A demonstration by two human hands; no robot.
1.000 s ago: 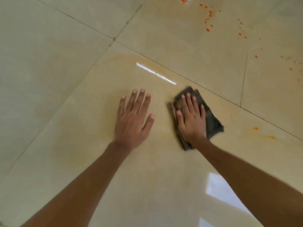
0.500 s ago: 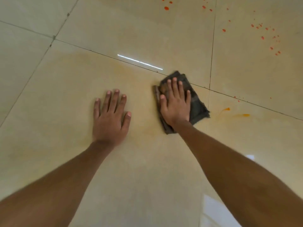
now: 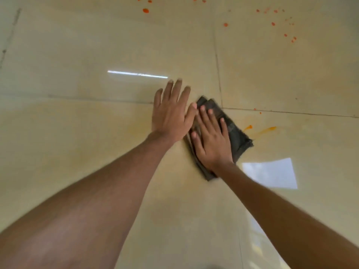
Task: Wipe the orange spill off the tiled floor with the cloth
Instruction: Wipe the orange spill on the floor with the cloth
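Observation:
A dark folded cloth (image 3: 238, 135) lies on the beige tiled floor (image 3: 77, 152). My right hand (image 3: 211, 140) presses flat on top of it, fingers spread. My left hand (image 3: 172, 111) lies flat on the floor right beside it, fingers apart, its thumb touching the cloth's upper left edge and the right fingertips. An orange smear (image 3: 261, 130) streaks the tile just right of the cloth. Several orange drops (image 3: 285, 30) dot the far tiles at the top, with a bigger drop (image 3: 145, 10) at top centre. A faint yellowish film (image 3: 134, 129) tints the tile left of the hands.
Grout lines cross near the cloth's upper right corner (image 3: 221, 107). A bright window reflection (image 3: 272, 173) shines on the tile at the right and a thin light streak (image 3: 136, 74) at the upper middle.
My left hand has slid right and forward until it touches the cloth. The view has shifted, and the right hand stays pressed on the cloth near the grout crossing.

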